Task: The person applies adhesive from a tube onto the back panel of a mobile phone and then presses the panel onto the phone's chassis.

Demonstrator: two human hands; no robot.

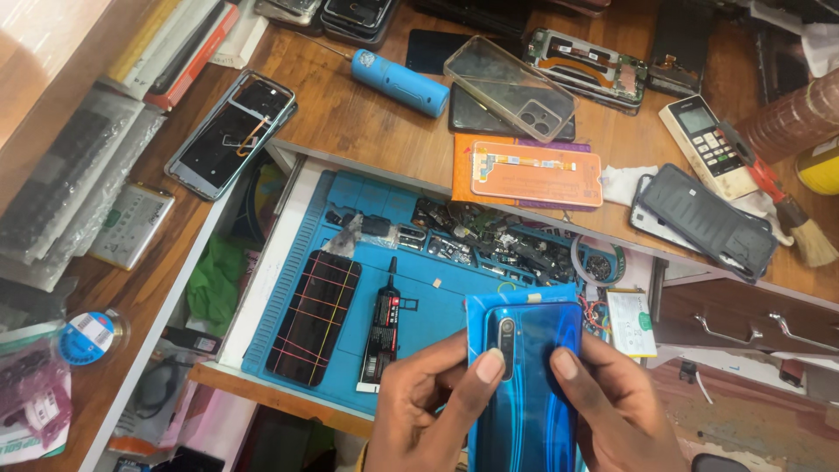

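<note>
Both hands, left [428,406] and right [612,411], clamp the blue phone [524,376] back-up, thumbs pressed beside the camera strip. Black glue tube [382,332], red-labelled, just left of left fingers; fingertips underneath probably curled, hidden.

Two hands [428,406] [616,406] hold one blue phone [524,367] — one black glue tube [383,328], one brush [786,205], one blue screwdriver [398,80].

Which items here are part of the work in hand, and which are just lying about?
In hand: blue phone, back up, held by left hand and right hand.

Lying about: black glue tube, banded phone, blue screwdriver, clear case, brush, orange-backed screen.
</note>
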